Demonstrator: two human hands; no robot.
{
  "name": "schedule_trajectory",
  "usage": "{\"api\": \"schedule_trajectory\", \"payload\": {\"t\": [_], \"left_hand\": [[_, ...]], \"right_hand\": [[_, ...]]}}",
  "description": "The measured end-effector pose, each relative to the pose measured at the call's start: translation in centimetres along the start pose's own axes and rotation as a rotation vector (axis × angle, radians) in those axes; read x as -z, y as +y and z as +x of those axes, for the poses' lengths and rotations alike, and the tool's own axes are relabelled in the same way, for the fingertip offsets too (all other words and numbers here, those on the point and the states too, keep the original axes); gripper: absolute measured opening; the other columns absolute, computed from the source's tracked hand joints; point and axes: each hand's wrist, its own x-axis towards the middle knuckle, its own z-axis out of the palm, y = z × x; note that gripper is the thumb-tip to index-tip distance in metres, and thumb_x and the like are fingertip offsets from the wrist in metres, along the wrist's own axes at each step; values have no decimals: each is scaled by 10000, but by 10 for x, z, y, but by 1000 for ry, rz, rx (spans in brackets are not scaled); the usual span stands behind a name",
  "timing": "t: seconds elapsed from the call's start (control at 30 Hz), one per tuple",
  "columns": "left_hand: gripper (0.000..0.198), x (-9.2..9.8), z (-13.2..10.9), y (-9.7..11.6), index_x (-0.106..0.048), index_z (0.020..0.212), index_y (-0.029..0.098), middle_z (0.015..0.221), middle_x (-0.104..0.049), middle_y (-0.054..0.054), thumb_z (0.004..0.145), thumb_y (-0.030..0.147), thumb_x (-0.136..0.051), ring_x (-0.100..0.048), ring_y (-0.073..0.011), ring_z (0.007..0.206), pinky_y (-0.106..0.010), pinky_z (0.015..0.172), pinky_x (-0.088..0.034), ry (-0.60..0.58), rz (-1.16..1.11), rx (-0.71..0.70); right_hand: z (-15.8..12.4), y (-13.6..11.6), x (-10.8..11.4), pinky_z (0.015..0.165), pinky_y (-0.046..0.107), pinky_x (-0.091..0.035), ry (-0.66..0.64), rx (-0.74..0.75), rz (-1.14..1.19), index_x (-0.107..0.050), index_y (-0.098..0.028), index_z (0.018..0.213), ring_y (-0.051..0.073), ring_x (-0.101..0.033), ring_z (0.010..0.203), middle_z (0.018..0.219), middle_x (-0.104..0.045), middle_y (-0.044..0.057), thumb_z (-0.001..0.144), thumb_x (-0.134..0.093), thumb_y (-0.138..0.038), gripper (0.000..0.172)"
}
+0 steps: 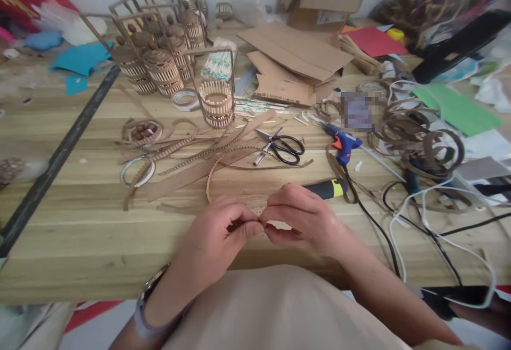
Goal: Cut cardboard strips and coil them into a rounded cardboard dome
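My left hand (223, 238) and my right hand (301, 219) meet above the front of the wooden table, fingertips pinched together. Between them is a small brown piece, mostly hidden by the fingers; I cannot make out its kind. A thin brown corrugated cardboard strip (215, 171) curves down toward the back of my left hand; whether it reaches the fingers is hidden. Just beyond my right hand lies a black and yellow handle (329, 188). Black-handled scissors (285, 149) lie partly spread farther back, and a blue glue gun (345, 145) rests to the right.
Several lidded stick baskets (162, 70) with tall handles stand at the back left, near an unlidded one (217, 107). A small dish (133, 137) holds brown balls. Cardboard sheets (295, 49) lie behind. Cables (423, 233) and coiled strips (431, 147) crowd the right.
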Motion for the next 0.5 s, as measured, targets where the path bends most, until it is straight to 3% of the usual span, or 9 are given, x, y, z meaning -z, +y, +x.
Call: {"api": "schedule_trajectory", "payload": {"t": [0.2,0.37,0.5], "left_hand": [[215,1,2,0,-658,702,220,713,-616,14,905,275,-611,-542,-171,716,-299,679,-430,-50,-42,47],[155,1,4,-3,-724,806,219,745,-627,15,905,273,-617,-555,-164,747,-287,703,-441,-134,-153,44],[186,2,2,-1,-698,779,214,754,-615,8,904,323,-614,-550,-160,712,-264,620,-426,-95,-174,83]], "right_hand": [[-3,-1,2,637,246,-488,-41,-46,12,-650,-194,902,119,-572,709,833,-617,21,911,-573,-127,103],[-7,-2,-4,634,239,-518,35,-87,197,-654,-205,951,113,-603,726,864,-606,15,875,-611,-99,137],[-5,-1,-8,646,253,-540,115,-61,240,-661,-198,987,124,-620,734,851,-616,22,908,-643,-160,89]]}}
